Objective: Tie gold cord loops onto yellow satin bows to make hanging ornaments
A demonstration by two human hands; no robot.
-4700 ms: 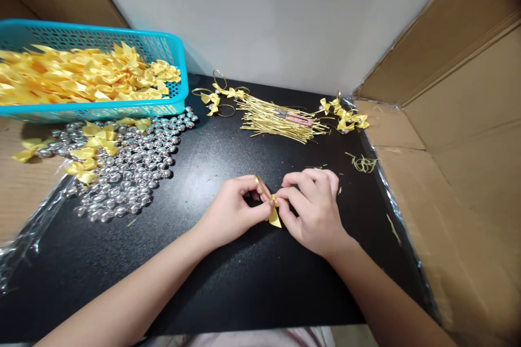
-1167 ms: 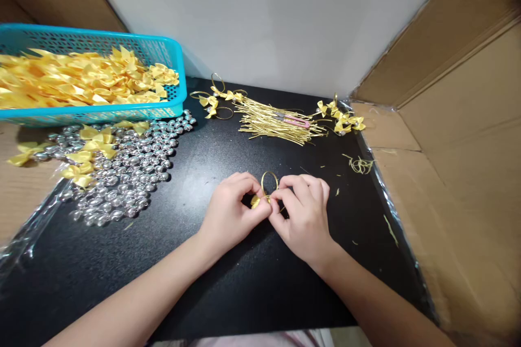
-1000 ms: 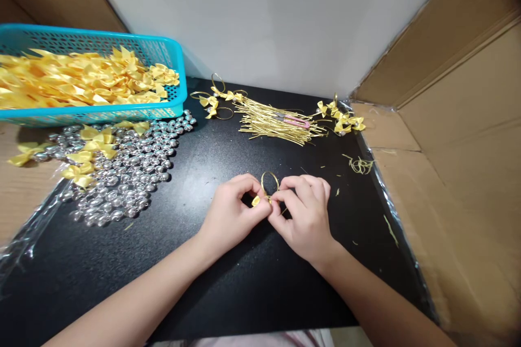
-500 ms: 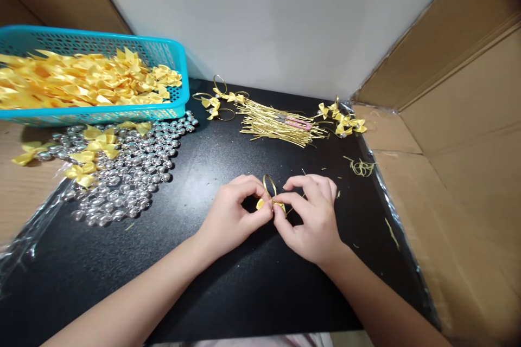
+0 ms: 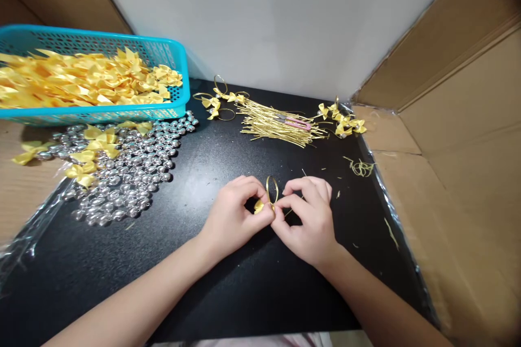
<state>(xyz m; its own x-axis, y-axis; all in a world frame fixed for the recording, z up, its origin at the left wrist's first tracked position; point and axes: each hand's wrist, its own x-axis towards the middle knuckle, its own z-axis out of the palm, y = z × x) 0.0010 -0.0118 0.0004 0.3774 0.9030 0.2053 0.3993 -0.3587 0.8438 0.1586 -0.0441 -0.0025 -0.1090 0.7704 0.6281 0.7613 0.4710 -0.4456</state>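
My left hand (image 5: 234, 214) is closed in a pinch on a yellow ribbon bow (image 5: 259, 206) just above the black tabletop. A gold cord loop (image 5: 277, 187) stands up from the bow, between my two hands. My right hand (image 5: 307, 225) pinches with thumb and index finger where the cord meets the bow, its fingertips meeting those of the left. A thin cord end sticks out behind the right fingers. The fingertips hide the join and the bow's right half.
A turquoise basket (image 5: 185, 103) of yellow bows stands back left. Silver beads (image 5: 118, 195) with loose bows spread before it. Gold cord lengths (image 5: 272, 124) lie at the back under pink-handled snips (image 5: 299, 123), with looped bows (image 5: 344, 124) at both sides. Cardboard (image 5: 464, 162) walls the right.
The bow and its loop have shifted and turned slightly. My right fingertips have moved left against the left ones, covering the bow's right side, which showed before.
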